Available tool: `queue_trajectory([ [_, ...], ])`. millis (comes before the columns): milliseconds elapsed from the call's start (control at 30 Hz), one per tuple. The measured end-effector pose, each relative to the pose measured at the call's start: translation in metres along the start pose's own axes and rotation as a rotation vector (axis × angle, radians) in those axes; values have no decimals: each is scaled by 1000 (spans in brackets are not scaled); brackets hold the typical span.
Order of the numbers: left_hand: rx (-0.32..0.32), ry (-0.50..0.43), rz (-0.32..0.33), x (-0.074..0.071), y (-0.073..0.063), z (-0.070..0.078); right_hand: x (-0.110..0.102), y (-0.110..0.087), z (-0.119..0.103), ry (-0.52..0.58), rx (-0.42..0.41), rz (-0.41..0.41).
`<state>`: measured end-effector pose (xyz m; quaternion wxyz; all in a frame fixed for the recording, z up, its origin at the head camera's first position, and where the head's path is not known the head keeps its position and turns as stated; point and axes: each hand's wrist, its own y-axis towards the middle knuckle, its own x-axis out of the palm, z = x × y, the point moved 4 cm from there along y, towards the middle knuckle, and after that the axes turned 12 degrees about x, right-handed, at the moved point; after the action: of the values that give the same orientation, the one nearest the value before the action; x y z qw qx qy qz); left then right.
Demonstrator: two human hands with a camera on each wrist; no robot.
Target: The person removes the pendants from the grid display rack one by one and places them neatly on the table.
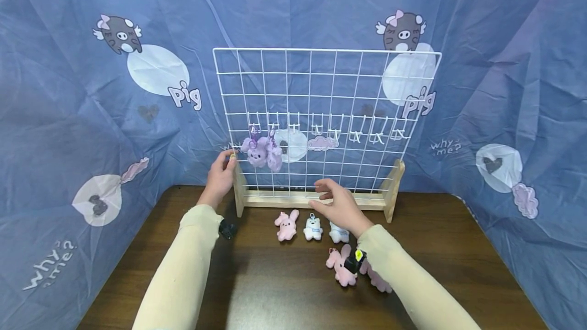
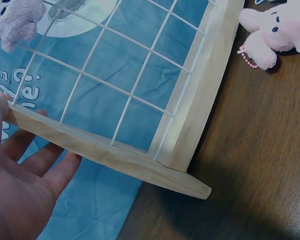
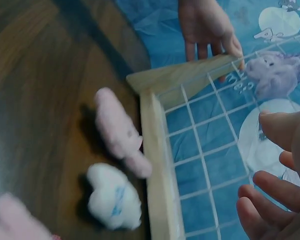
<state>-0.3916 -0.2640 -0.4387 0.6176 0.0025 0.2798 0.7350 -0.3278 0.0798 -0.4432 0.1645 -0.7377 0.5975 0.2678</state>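
My left hand point(image 1: 220, 176) grips the top of the left wooden upright point(image 2: 90, 147) of a display rack, thumb on the near side and fingers behind it. In front of the rack's lower grid point(image 1: 293, 180), my right hand point(image 1: 341, 205) is held with fingers loosely bent and nothing between them. Two purple plush keychains point(image 1: 258, 153) hang side by side from hooks at the grid's left. Below the right hand lie a white bear keychain point(image 1: 313, 228) and a second white bear point(image 1: 339, 234), partly covered by that hand. A pink bunny keychain point(image 1: 287, 225) lies left of them.
Several bare white hooks point(image 1: 355, 136) run along the grid to the right. Two more pink bunnies point(image 1: 344, 269) lie under the right forearm, partly hidden by it. The rack stands toward the back of the brown table point(image 1: 275, 289), before a blue printed curtain point(image 1: 293, 4).
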Motion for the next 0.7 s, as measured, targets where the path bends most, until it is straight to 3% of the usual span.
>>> queue_trajectory([
  [533,-2,-5,-9,0,0,1,18,33,-52,64,-27,12],
  [700,-4,-5,-4,0,0,0,20,43,-61,137,-24,-11],
])
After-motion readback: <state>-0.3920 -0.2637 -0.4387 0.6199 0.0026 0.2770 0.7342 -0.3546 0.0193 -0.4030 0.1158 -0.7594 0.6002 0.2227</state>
